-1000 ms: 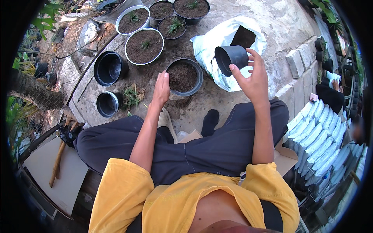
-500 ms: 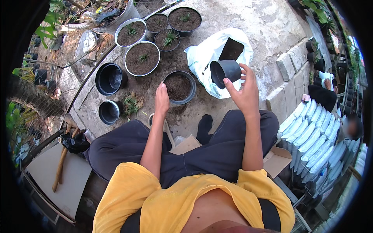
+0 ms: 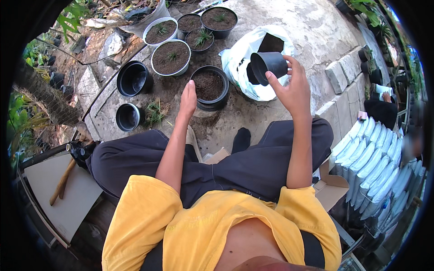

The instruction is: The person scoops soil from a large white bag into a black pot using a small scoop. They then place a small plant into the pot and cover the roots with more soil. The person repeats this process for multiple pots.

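Observation:
My right hand (image 3: 293, 92) grips a small black plastic pot (image 3: 274, 64) by its base, thumb on one side and fingers on the other. The pot is tipped on its side with its mouth toward the left, above a white plastic sack (image 3: 239, 52) of dark soil (image 3: 271, 44). My left hand (image 3: 188, 101) has its fingers stretched out together along the left rim of a larger black pot (image 3: 214, 105) partly filled with soil (image 3: 207, 86). Whether the fingers press on that rim, I cannot tell.
Several soil-filled pots with small spiky plants, such as a white-rimmed pot (image 3: 171, 58), stand at the far left. Two black pots (image 3: 135, 79) and loose plants (image 3: 155, 113) lie nearer. Stacked white bags (image 3: 366, 158) and concrete blocks (image 3: 337, 77) are on the right.
The view has shifted slightly. The small pot in my right hand has turned so that less of its inside shows. My left hand stays beside the larger pot.

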The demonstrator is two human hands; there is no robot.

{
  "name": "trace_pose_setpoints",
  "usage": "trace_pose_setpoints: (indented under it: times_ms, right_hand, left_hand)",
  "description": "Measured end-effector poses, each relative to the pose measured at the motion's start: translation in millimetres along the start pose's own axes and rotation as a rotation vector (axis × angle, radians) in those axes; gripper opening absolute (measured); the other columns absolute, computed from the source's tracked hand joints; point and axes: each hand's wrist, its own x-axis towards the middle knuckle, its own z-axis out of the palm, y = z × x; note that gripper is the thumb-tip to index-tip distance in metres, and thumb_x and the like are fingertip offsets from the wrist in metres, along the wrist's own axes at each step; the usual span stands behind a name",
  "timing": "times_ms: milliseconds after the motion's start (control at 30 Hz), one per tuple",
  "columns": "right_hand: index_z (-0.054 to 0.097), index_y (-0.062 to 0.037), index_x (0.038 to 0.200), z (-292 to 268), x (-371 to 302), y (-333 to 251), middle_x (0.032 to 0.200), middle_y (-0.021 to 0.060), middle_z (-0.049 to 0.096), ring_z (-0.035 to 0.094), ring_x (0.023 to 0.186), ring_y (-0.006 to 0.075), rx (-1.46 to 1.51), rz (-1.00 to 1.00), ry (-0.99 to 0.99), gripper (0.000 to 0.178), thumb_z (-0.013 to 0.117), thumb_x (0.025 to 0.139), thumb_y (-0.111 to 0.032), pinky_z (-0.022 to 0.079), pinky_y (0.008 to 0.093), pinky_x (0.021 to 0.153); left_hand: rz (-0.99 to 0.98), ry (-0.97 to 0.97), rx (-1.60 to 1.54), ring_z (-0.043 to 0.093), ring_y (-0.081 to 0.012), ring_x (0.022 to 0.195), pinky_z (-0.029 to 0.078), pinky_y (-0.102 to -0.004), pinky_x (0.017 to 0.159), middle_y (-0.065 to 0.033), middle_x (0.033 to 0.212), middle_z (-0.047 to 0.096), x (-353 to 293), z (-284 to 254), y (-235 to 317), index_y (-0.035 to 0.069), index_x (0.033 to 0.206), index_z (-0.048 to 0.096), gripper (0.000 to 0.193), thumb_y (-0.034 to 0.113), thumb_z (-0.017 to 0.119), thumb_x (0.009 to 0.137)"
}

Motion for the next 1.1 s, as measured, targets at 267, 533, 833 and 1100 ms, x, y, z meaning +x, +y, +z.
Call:
trace_pose_setpoints:
  times_ms: [267, 533, 833, 1100]
  right_hand:
    - [0.053, -0.0074, 0.133, 31.9, 4.0, 62.3, 0.120, 0.0226, 0.061, 0.065, 0.105, 0.0400, -0.173, 0.074, 0.100, 0.072, 0.073, 0.080, -0.052, 0.054, 0.0480, 0.087]
    - [0.051, -0.0073, 0.134, 103.1, 4.7, 89.6, 0.119, 0.0238, 0.059, 0.066, 0.103, 0.0418, -0.160, 0.098, 0.046, 0.073, 0.074, 0.079, -0.051, 0.055, 0.0497, 0.085]
    - [0.052, -0.0071, 0.130, 130.7, 10.8, 113.2, 0.119, 0.0242, 0.056, 0.062, 0.107, 0.0424, -0.140, 0.029, 0.260, 0.070, 0.076, 0.078, -0.047, 0.054, 0.0498, 0.087]
    - [0.050, -0.0096, 0.131, 114.0, 40.9, 103.5, 0.127, 0.0207, 0.051, 0.054, 0.120, 0.0417, -0.195, -0.051, 0.393, 0.066, 0.078, 0.079, -0.039, 0.052, 0.0502, 0.092]
  left_hand:
    - [-0.059, -0.080, -0.035, 0.052, -0.0305, 0.130, 0.035, -0.0354, 0.111, -0.0236, 0.136, 0.058, 21.7, -7.2, -24.5, -0.008, 0.134, 0.054, 0.068, 0.050, 0.029, 0.107]
    - [-0.199, -0.102, -0.033, 0.056, -0.0288, 0.123, 0.039, -0.0358, 0.106, -0.0213, 0.130, 0.061, -0.2, -4.2, 9.5, -0.005, 0.133, 0.055, 0.069, 0.052, 0.028, 0.106]
    - [-0.085, -0.165, 0.125, 0.066, -0.0255, 0.093, 0.051, -0.0370, 0.071, -0.0122, 0.121, 0.064, 0.6, -12.7, -9.5, 0.005, 0.141, 0.048, 0.074, 0.065, 0.028, 0.101]
    - [0.017, -0.088, 0.088, 0.063, -0.0252, 0.092, 0.049, -0.0370, 0.084, -0.0181, 0.115, 0.064, 4.7, -9.5, -35.1, -0.001, 0.138, 0.051, 0.069, 0.056, 0.029, 0.105]
